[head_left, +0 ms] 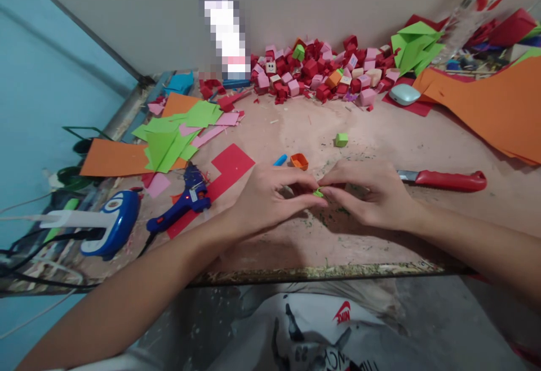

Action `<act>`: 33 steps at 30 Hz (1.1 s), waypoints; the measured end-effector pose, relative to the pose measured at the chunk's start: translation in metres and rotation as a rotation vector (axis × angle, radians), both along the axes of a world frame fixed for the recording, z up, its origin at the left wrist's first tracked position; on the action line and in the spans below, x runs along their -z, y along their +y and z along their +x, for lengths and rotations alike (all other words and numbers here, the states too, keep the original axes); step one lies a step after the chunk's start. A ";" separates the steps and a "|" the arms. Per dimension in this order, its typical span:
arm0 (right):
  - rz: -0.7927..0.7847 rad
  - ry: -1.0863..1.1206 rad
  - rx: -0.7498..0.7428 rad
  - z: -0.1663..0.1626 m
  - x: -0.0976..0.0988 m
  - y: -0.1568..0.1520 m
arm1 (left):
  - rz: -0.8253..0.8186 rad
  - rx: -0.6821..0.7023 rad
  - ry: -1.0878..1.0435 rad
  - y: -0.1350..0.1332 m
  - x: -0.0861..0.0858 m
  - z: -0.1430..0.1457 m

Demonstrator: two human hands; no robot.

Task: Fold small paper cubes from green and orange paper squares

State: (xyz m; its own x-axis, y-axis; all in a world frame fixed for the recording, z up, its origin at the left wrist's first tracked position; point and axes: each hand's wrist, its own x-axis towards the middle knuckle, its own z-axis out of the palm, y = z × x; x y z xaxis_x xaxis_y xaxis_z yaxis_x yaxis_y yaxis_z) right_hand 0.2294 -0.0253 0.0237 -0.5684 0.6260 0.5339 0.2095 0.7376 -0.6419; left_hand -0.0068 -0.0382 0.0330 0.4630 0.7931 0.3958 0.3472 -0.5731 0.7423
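Observation:
My left hand (273, 196) and my right hand (372, 193) meet fingertip to fingertip low over the table's middle. Both pinch a small green paper piece (318, 193), most of it hidden by the fingers. Just beyond my hands lie a small orange paper box (299, 161), a blue pen-like tip (279, 160) and a small green paper cube (341, 140). A red-handled knife (443, 180) lies right of my right hand.
A blue glue gun (186, 202) rests on a red paper sheet (224, 171) at left. Green and orange paper sheets (169, 140) lie further left. A heap of pink and red paper cubes (321, 72) lines the wall. Orange sheets (499, 106) cover the right side.

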 end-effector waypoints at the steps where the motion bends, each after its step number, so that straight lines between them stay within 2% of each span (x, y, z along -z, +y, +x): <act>1: -0.004 0.000 -0.004 0.000 0.000 0.000 | 0.004 -0.002 -0.002 0.000 0.000 0.000; 22: -0.087 0.013 -0.043 0.000 -0.002 -0.001 | 0.131 0.016 0.057 0.000 -0.001 -0.001; 33: -0.171 0.007 -0.064 0.003 0.000 0.005 | 0.109 0.000 0.051 0.002 0.004 -0.004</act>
State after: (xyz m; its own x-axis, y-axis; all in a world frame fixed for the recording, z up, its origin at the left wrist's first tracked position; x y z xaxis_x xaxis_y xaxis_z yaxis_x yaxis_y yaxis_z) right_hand 0.2319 -0.0206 0.0238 -0.6069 0.6707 0.4264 0.1609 0.6291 -0.7605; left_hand -0.0107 -0.0362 0.0291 0.4847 0.7466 0.4557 0.3832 -0.6495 0.6567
